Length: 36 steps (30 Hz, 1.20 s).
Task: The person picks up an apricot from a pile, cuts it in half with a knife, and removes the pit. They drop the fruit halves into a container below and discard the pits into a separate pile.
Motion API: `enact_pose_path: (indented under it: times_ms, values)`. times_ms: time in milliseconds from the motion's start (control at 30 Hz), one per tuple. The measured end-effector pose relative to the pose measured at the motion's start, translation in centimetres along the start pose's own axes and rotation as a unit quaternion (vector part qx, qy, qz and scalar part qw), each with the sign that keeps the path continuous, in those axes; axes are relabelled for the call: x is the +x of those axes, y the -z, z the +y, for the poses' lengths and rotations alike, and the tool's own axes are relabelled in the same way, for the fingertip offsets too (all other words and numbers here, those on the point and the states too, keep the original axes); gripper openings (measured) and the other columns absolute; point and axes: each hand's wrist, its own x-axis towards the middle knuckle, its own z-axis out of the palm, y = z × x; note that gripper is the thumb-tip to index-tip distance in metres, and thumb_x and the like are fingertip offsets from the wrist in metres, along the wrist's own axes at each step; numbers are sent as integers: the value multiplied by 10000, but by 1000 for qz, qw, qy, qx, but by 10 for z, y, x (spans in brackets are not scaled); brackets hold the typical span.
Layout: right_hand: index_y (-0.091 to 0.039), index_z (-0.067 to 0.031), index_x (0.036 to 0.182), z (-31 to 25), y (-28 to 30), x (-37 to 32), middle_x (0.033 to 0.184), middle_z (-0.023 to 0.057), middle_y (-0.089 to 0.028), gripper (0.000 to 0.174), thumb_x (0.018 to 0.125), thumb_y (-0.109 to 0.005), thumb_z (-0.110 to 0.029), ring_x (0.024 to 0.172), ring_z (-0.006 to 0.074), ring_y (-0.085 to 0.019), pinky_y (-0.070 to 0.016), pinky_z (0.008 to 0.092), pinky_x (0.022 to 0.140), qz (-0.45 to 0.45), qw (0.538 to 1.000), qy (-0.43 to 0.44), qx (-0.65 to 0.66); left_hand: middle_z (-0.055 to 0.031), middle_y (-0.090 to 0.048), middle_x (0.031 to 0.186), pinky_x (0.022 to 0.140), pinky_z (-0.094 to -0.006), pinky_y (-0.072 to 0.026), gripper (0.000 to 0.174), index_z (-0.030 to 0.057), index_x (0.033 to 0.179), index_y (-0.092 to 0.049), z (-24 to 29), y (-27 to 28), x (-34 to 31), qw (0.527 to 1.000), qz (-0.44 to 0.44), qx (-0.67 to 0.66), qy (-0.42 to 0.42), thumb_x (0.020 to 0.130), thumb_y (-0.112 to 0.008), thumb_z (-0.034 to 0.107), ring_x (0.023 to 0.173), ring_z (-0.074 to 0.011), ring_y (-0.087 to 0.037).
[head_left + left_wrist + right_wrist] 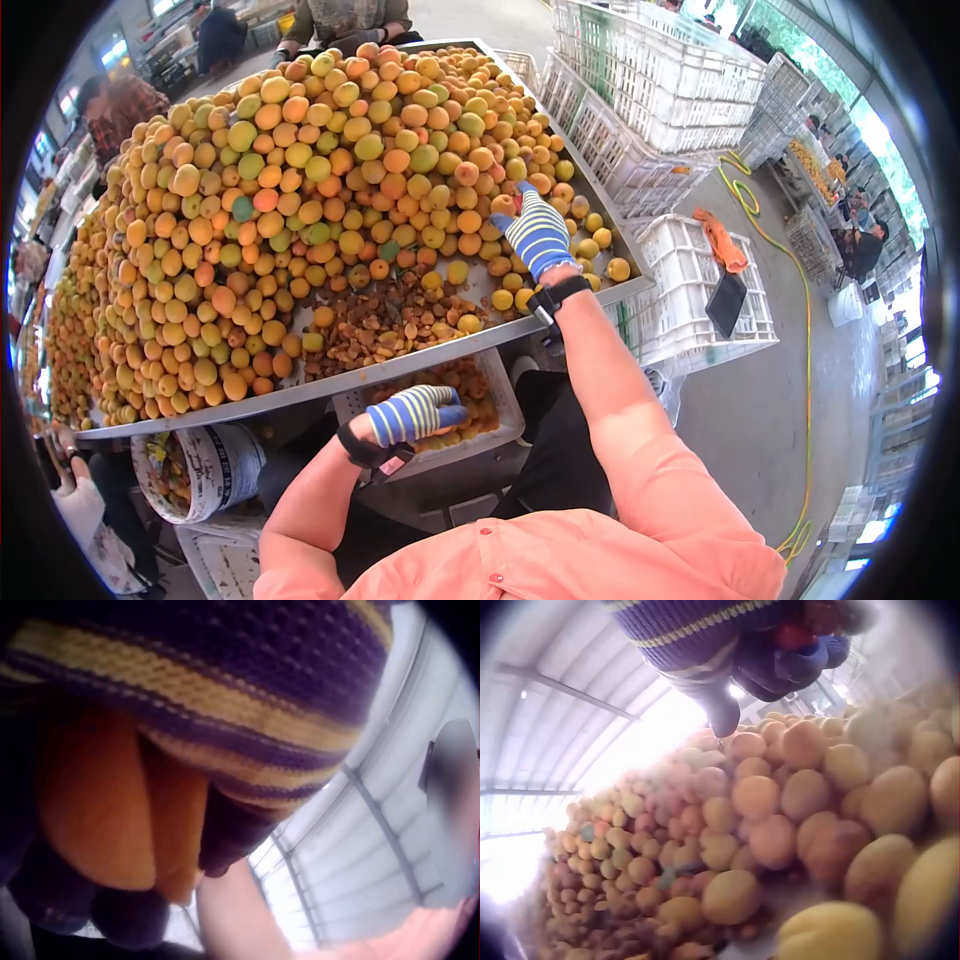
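My left hand (408, 415), in a blue and cream striped glove, is above a white crate (509, 397) of apricot pieces. Its curled fingers grip an orange apricot (94, 802) that looks split, seen close up in the left wrist view. At the right end of the metal table (642, 284), my gloved right hand (538, 232) is over the heap of whole apricots (769, 840). Its bent fingers are round a small red object (795, 636), mostly hidden and too blurred to name.
Brown apricot scraps (375, 325) lie by the table's raised near edge. A white bucket (225, 470) stands at the lower left. White crates (665, 90) are stacked at the right, and a lower one (655, 300) bears an orange cloth (718, 240) and a dark phone-like object (726, 304). Other people stand beyond.
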Motion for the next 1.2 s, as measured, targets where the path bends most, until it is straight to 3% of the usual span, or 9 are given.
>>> enact_pose_path:
  times_ms: [267,300,433,533,633,733,800,1067,1200]
  values:
    - [-557,-10,1131,17,-18,29,980,189,-669,544,746,-751,-342,925,352,-642,-518,418,795,-66,997,40,-13,-269,-587,1177,952,-353,-434,547,-55,1232,-532,-23,6,18,970,128,207,-25,879,-598,358,1145,-369,-545]
    - [-576,-4,1090,14,-17,26,971,199,-668,545,725,-769,-360,913,350,-645,-520,409,786,-38,998,52,26,-209,-661,1043,832,-350,-501,481,-30,1190,-575,-23,8,16,950,140,275,-53,890,-590,346,984,-328,-634]
    - [-594,28,1014,-20,-2,-10,895,179,-667,551,685,-810,-357,821,277,-655,-517,357,739,-65,979,81,173,-14,-642,752,487,-233,-452,266,40,950,-647,14,22,-10,971,114,-196,-76,932,-547,285,589,-80,-562]
    - [-595,32,967,-66,15,-56,824,144,-661,441,716,-801,-266,716,191,-625,-512,314,679,-193,930,92,300,-60,-606,1061,674,-248,-511,464,55,1254,-491,11,33,-2,873,204,-350,-270,938,-558,388,838,-127,-605]
    - [-582,30,991,-91,-1,-90,829,166,-662,428,742,-776,-259,742,220,-646,-512,338,679,-243,896,170,332,-67,-592,1095,680,-276,-521,480,58,1274,-474,19,34,7,777,226,-493,-320,923,-582,367,847,-162,-602]
    - [-568,24,1025,-111,-11,-115,799,162,-648,315,833,-683,-199,723,216,-634,-506,325,671,-135,896,227,356,-76,-605,1058,673,-270,-523,418,62,1250,-496,11,42,4,717,216,-581,-320,935,-566,328,792,-169,-605]
    - [-569,23,1017,-121,0,-123,763,145,-628,239,877,-628,-161,678,189,-599,-490,308,635,-176,876,136,427,-76,-604,1055,724,-284,-540,402,54,1229,-517,-7,54,0,688,178,-621,-330,935,-563,325,881,-181,-606]
    - [-603,-51,1022,-138,14,-140,654,-85,-448,237,999,-469,-245,567,3,-375,-303,176,488,-327,781,31,531,-63,-595,1010,708,-254,-527,322,66,1164,-532,-7,61,-16,730,191,-568,-329,935,-523,292,868,-156,-598]
    - [-600,7,990,-127,-9,-142,691,136,-601,201,960,-522,-176,599,220,-571,-434,325,537,-232,865,91,436,-50,-591,998,688,-225,-514,356,59,1180,-512,-8,62,-15,737,214,-528,-364,908,-572,280,840,-127,-586]
